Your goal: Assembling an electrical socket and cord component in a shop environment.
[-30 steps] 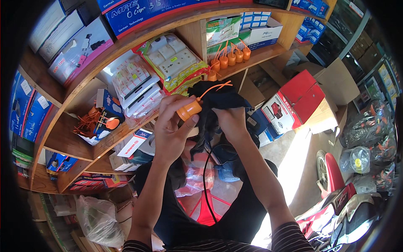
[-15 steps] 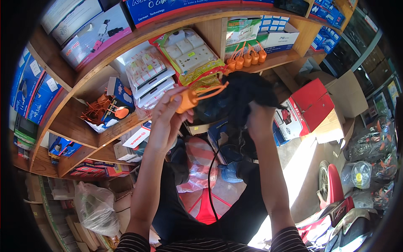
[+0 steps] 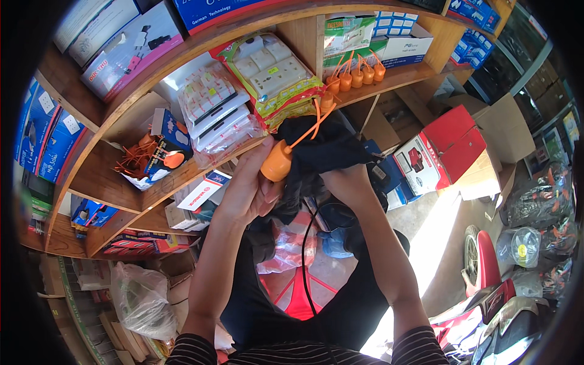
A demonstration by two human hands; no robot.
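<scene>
Before the wooden shelves (image 3: 392, 86), one orange bell-shaped fitting (image 3: 277, 161) was up in the air, gripped by the left hand (image 3: 248, 182), fingers curled about its body. Its orange leads (image 3: 312, 129) pointed up and to the right, across a black cloth (image 3: 322, 143). The right hand (image 3: 350, 185) was closed on that cloth, its fingertips hidden in the folds. Cloth bunched just beside the fitting; exact contact on the far side could not be made out.

Step in hand (judged): wiping the fitting. Extent of wiping done: not determinable.

Nearby: similar orange fittings (image 3: 357, 76) stood in a row on the shelf, leads up; others lay tangled in a blue carton (image 3: 176, 139) to the left.

Next move, as judged, called for a steady left-hand hold, the fitting turned against the cloth, and the leads kept free of the folds so as not to snag.
</scene>
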